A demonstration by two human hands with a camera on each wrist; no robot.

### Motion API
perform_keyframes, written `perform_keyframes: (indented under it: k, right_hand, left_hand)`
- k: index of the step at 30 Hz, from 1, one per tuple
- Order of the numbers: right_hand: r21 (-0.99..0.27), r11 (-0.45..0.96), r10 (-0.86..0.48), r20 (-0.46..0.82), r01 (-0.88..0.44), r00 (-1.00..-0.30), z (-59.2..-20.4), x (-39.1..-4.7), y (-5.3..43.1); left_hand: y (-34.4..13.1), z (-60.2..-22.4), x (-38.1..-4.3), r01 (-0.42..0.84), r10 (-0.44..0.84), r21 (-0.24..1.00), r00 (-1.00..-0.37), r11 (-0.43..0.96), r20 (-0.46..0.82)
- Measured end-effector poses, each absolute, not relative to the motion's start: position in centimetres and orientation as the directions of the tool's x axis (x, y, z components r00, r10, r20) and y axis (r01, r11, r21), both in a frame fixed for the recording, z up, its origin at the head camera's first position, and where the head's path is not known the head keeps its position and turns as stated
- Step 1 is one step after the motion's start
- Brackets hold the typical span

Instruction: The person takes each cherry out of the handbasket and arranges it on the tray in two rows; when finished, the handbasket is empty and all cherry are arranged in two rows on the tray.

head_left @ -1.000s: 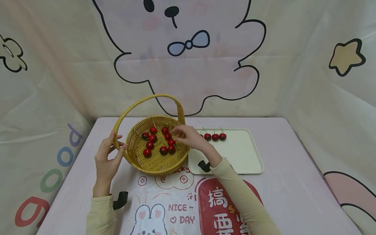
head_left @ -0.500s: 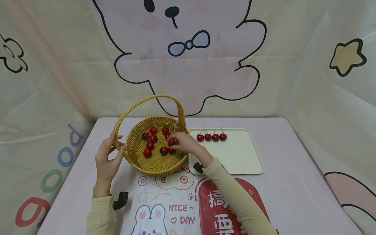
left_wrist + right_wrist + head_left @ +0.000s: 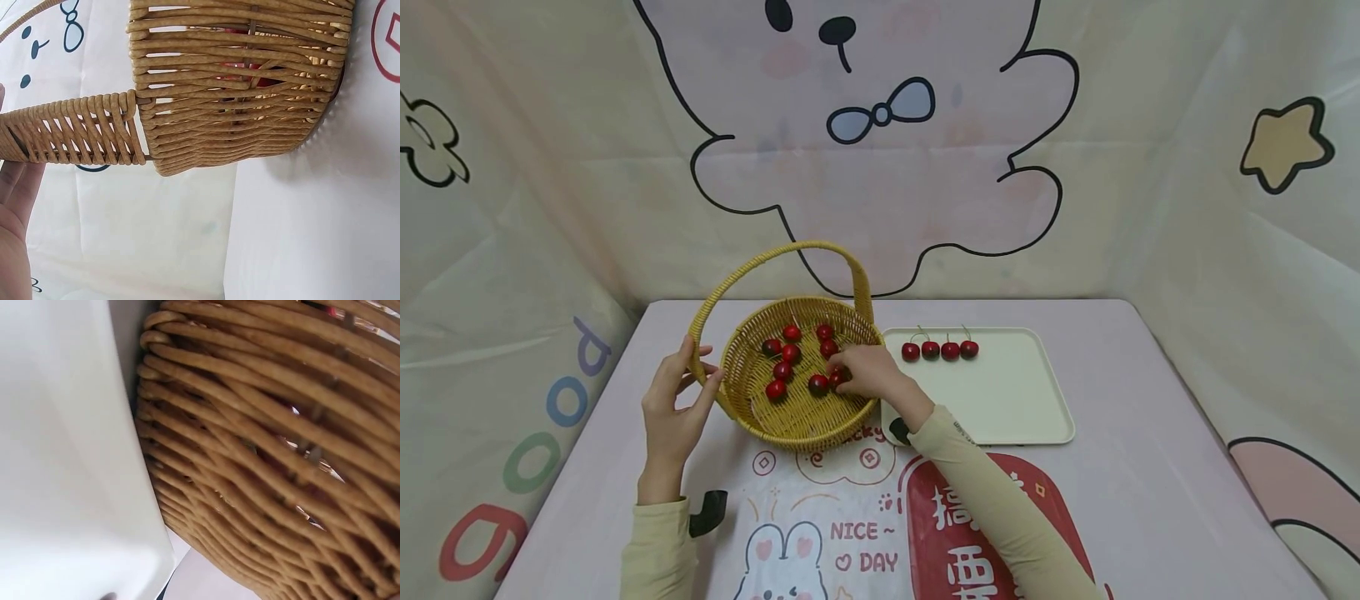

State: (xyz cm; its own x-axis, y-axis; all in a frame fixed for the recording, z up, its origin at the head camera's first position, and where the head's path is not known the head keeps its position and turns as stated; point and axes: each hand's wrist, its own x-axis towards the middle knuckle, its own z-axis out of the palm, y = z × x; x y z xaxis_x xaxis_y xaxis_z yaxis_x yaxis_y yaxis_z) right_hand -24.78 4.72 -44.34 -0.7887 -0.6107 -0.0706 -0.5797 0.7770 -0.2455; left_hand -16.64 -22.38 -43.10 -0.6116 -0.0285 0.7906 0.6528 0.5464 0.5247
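A yellow wicker basket with a tall arched handle stands on the table, holding several red cherries. My left hand grips the handle near its left base, thumb and fingers on either side. In the left wrist view, fingers show behind the woven handle. My right hand reaches over the basket's right rim, its fingertips curled in among the cherries there. It appears to pinch one, mostly hidden by the fingers; a dark cherry lies just left of them.
Right of the basket, close against it, lies a cream tray. A row of several stemmed cherries sits along its back edge. A printed cloth hangs behind the table.
My right hand has moved down and slightly left into the basket, covering a cherry. Two cherries near its fingers have shifted a little. The left hand stays on the handle.
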Motion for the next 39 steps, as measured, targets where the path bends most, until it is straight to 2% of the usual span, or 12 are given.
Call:
perform_keyframes:
  k: [6, 29, 39]
  right_hand:
    - [-0.212, 0.783, -0.609, -0.066, -0.585, -0.791, -44.66, -24.88, 4.64]
    - [-0.324, 0.778, -0.567, 0.005, -0.538, -0.823, -44.80, -24.66, 4.64]
    - [-0.575, 0.662, -0.520, 0.110, -0.481, -0.847, -44.64, -24.56, 5.29]
  left_hand:
    - [-22.40, -43.05, -16.69, 0.655, -0.026, 0.526, -0.612, 0.543, 0.790]
    - [-22.42, -43.08, -16.57, 0.653, -0.030, 0.524, -0.610, 0.547, 0.792]
    - [-22.40, -43.04, -16.64, 0.649, -0.030, 0.530, -0.617, 0.545, 0.787]
